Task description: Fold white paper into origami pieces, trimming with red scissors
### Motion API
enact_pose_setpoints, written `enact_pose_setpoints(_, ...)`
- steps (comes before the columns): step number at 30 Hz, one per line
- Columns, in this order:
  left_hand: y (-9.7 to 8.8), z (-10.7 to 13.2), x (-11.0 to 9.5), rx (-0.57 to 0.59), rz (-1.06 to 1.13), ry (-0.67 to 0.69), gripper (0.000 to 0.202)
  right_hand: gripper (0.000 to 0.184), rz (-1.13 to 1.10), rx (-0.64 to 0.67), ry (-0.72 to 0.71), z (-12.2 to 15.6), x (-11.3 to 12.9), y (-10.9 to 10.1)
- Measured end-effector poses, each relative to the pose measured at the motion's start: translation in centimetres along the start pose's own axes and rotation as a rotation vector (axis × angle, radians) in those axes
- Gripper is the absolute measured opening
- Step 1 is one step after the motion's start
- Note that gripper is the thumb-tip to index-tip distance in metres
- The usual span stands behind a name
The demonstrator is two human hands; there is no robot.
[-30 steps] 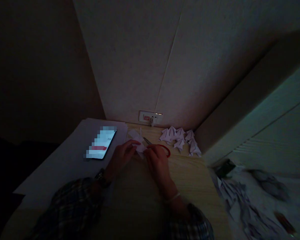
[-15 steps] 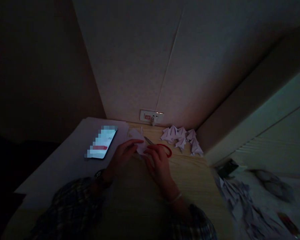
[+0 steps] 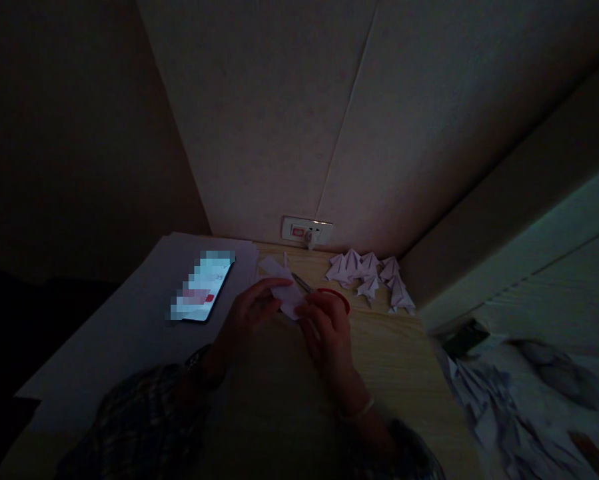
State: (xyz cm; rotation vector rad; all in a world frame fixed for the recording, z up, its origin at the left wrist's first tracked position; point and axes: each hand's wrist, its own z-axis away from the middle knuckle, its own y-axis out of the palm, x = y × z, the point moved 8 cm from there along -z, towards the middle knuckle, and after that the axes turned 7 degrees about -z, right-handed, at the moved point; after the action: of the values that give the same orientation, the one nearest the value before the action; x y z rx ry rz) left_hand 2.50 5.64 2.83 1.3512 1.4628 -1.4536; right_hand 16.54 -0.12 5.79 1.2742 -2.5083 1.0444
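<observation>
Both my hands meet over a small white piece of paper [image 3: 290, 299] on the wooden desk [image 3: 389, 360]. My left hand [image 3: 249, 313] pinches its left side with curled fingers. The fingers of my right hand [image 3: 329, 327] are closed on the paper's right edge. Scissors with red handles [image 3: 336, 297] lie just behind my right hand, their blades pointing toward the wall. Another white paper scrap [image 3: 272, 267] lies behind the held piece.
A lit phone [image 3: 202, 285] rests on large white sheets [image 3: 129, 327] at the left. Several folded paper shapes [image 3: 372, 273] sit in the back right corner. A wall socket [image 3: 306, 231] is behind. More papers [image 3: 499, 413] lie scattered below the desk at right.
The view has shifted slightly; my hands have stayed together on the paper, with small finger movements only.
</observation>
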Motion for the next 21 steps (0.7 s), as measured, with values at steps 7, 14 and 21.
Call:
enact_pose_setpoints(7, 0.7, 0.0, 0.2, 0.04, -0.013, 0.004, 0.025, 0.012, -0.041, -0.025, -0.01, -0.1, 0.2, -0.2)
enact_pose_setpoints(14, 1.0, -0.1, 0.5, 0.059, -0.001, 0.021, 0.024, 0.009, -0.139, -0.024, 0.139, 0.2, -0.8, 0.3)
enact_pose_setpoints(21, 0.0, -0.1, 0.9, -0.037, 0.071, -0.061, 0.031, 0.007, -0.245, -0.034, 0.293, 0.2, -2.1, 0.6)
